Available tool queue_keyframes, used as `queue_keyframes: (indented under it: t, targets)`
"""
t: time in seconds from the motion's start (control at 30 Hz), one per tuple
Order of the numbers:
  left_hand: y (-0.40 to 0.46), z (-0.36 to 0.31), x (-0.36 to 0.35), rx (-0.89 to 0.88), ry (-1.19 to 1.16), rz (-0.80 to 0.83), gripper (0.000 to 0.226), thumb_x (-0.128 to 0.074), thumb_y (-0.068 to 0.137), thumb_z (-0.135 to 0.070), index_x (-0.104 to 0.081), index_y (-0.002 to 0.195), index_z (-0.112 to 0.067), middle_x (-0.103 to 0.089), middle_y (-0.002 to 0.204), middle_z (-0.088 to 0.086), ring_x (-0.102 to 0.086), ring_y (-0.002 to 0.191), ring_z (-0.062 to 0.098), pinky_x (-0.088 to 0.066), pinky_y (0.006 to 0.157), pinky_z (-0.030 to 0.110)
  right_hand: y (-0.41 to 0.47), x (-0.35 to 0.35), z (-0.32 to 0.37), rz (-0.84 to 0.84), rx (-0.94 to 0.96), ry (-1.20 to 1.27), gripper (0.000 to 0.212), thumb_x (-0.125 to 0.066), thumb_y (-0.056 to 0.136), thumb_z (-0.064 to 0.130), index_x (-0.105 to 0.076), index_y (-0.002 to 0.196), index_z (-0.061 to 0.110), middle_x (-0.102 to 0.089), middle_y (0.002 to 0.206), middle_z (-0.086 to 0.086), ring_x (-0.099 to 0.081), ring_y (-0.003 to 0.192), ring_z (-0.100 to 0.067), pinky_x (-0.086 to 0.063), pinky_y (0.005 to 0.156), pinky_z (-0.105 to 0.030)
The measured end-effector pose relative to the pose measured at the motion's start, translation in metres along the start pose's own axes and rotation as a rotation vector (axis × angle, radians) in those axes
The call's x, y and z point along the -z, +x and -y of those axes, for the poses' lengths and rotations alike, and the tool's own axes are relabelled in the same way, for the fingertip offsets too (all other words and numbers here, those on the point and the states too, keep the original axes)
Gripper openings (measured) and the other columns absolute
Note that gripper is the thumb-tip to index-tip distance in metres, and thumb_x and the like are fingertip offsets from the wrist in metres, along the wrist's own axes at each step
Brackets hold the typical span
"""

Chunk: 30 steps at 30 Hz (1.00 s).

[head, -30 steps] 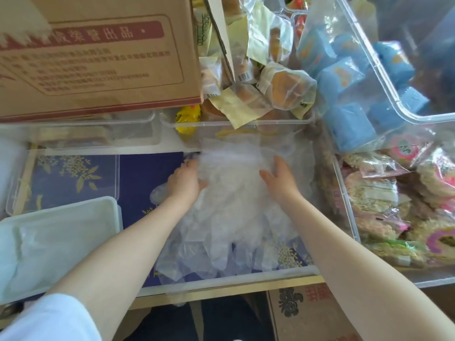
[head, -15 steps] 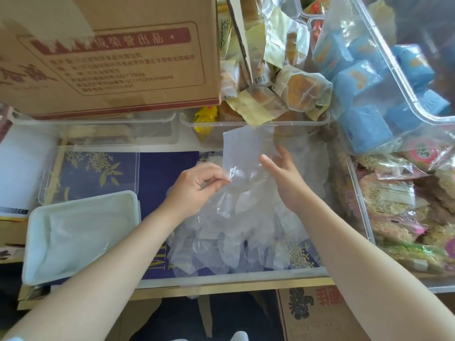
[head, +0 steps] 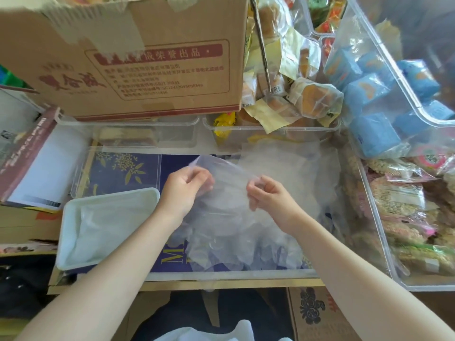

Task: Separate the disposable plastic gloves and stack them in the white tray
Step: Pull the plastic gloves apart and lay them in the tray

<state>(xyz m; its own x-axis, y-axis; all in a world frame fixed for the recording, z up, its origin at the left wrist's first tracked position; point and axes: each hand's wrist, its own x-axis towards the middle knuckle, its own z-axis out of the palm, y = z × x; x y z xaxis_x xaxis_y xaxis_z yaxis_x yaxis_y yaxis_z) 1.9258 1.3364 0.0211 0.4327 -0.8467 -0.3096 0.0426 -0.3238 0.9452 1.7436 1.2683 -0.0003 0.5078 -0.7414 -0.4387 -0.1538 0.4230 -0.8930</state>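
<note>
Plastic gloves point(head: 236, 232) heaped along the clear bin's near edge, one glove point(head: 229, 171) lifted above.
Two hands pinch it: left hand point(head: 183, 190) and right hand point(head: 267, 195), one on each side. One white tray point(head: 64, 232) sits just left; one cardboard box point(head: 128, 55) stands beyond.

Back: a big cardboard box point(head: 138, 57) overhung the clear bins point(head: 128, 136) and closed the way from above there.
Back right: a bin heaped with wrapped pastries point(head: 290, 94) blocked the reach forward.
Right: a tall clear tub of snack packs point(head: 398, 212) stood as a wall along the glove pile point(head: 236, 227).
Left: the white tray point(head: 66, 232) lay just beside the pile, with its top uncovered.
Between pile and tray: a strip of blue surface point(head: 118, 173) stayed bare.
Far left: a book point(head: 32, 168) leaned near the tray.
Front: the counter edge point(head: 221, 284) was open, only the forearms crossed it.
</note>
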Motion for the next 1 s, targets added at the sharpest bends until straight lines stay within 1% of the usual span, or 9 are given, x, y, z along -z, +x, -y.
queue_keyframes:
  t: [0.1, 0.17, 0.23, 0.3, 0.4, 0.67, 0.77, 0.83, 1.0]
  targets:
    - [0.002, 0.005, 0.004, 0.001, 0.155, -0.122, 0.023, -0.055, 0.093, -0.014, -0.062, 0.071, -0.018, -0.064, 0.067, 0.002, -0.058, 0.06, 0.015, -0.051, 0.073, 0.034, 0.006, 0.0, -0.013, 0.025, -0.128, -0.264, 0.014, -0.056, 0.093, 0.012, -0.058, 0.079, 0.014, -0.055, 0.071, -0.003, -0.053, 0.065, -0.015, -0.045, 0.065, -0.027]
    - [0.004, 0.007, 0.009, -0.035, 0.265, -0.165, 0.023, -0.055, 0.093, -0.02, -0.06, 0.07, -0.018, -0.06, 0.061, 0.0, -0.052, 0.051, 0.013, -0.048, 0.066, 0.034, 0.017, 0.009, -0.018, -0.141, -0.125, -0.428, 0.008, -0.058, 0.092, 0.022, -0.06, 0.087, 0.016, -0.059, 0.082, -0.003, -0.054, 0.079, -0.02, -0.042, 0.071, -0.03]
    - [0.006, 0.007, 0.012, -0.064, 0.315, -0.206, 0.024, -0.055, 0.092, -0.023, -0.06, 0.07, -0.016, -0.057, 0.057, -0.001, -0.046, 0.046, 0.014, -0.042, 0.059, 0.031, 0.029, 0.025, -0.019, -0.392, -0.093, -0.569, 0.027, -0.059, 0.091, 0.029, -0.057, 0.111, 0.013, -0.056, 0.112, -0.008, -0.054, 0.103, -0.024, -0.044, 0.088, -0.032]
    - [0.009, 0.006, 0.014, -0.048, 0.288, -0.235, 0.026, -0.052, 0.094, -0.024, -0.06, 0.07, -0.017, -0.056, 0.057, -0.002, -0.044, 0.047, 0.016, -0.038, 0.056, 0.029, 0.042, 0.044, -0.018, -0.566, -0.082, -0.653, 0.047, -0.058, 0.091, 0.03, -0.044, 0.131, 0.01, -0.04, 0.137, -0.012, -0.041, 0.125, -0.029, -0.035, 0.105, -0.038]
    - [0.011, 0.005, 0.016, 0.007, 0.258, -0.251, 0.031, -0.046, 0.097, -0.026, -0.061, 0.07, -0.021, -0.059, 0.058, -0.003, -0.046, 0.045, 0.013, -0.04, 0.055, 0.028, 0.064, 0.068, -0.018, -0.676, -0.133, -0.664, 0.064, -0.058, 0.09, 0.032, -0.03, 0.143, 0.008, -0.027, 0.149, -0.015, -0.026, 0.137, -0.031, -0.025, 0.112, -0.041]
    - [0.018, -0.007, 0.024, 0.175, -0.181, -0.149, 0.033, -0.039, 0.101, -0.028, -0.065, 0.087, -0.014, -0.071, 0.073, -0.001, -0.069, 0.068, 0.01, -0.05, 0.056, 0.016, 0.101, 0.087, -0.016, -0.639, -0.225, -0.605, 0.062, -0.068, 0.082, 0.036, -0.042, 0.133, 0.011, -0.053, 0.13, -0.013, -0.049, 0.12, -0.034, -0.041, 0.1, -0.047]
    - [0.023, -0.011, 0.028, 0.281, -0.374, -0.116, 0.037, -0.034, 0.101, -0.032, -0.064, 0.091, -0.012, -0.072, 0.076, 0.0, -0.071, 0.07, 0.012, -0.052, 0.058, 0.019, 0.101, 0.085, -0.016, -0.647, -0.196, -0.477, 0.025, -0.068, 0.082, 0.026, -0.061, 0.102, 0.014, -0.064, 0.102, -0.011, -0.06, 0.102, -0.031, -0.047, 0.087, -0.039]
    - [0.025, -0.014, 0.032, 0.338, -0.486, -0.103, 0.039, -0.032, 0.102, -0.034, -0.064, 0.093, -0.013, -0.072, 0.075, -0.002, -0.071, 0.07, 0.012, -0.053, 0.057, 0.019, 0.097, 0.083, -0.014, -0.627, -0.118, -0.426, 0.007, -0.066, 0.084, 0.019, -0.062, 0.088, 0.015, -0.061, 0.087, -0.006, -0.059, 0.089, -0.027, -0.044, 0.076, -0.034]
    - [0.032, -0.018, 0.047, 0.353, -0.587, -0.133, 0.039, -0.032, 0.101, -0.035, -0.064, 0.096, -0.014, -0.073, 0.076, -0.002, -0.071, 0.071, 0.011, -0.055, 0.058, 0.02, 0.083, 0.078, 0.005, -0.584, -0.032, -0.316, 0.016, -0.053, 0.089, 0.016, -0.056, 0.073, 0.016, -0.055, 0.07, -0.002, -0.055, 0.071, -0.024, -0.043, 0.07, -0.034]
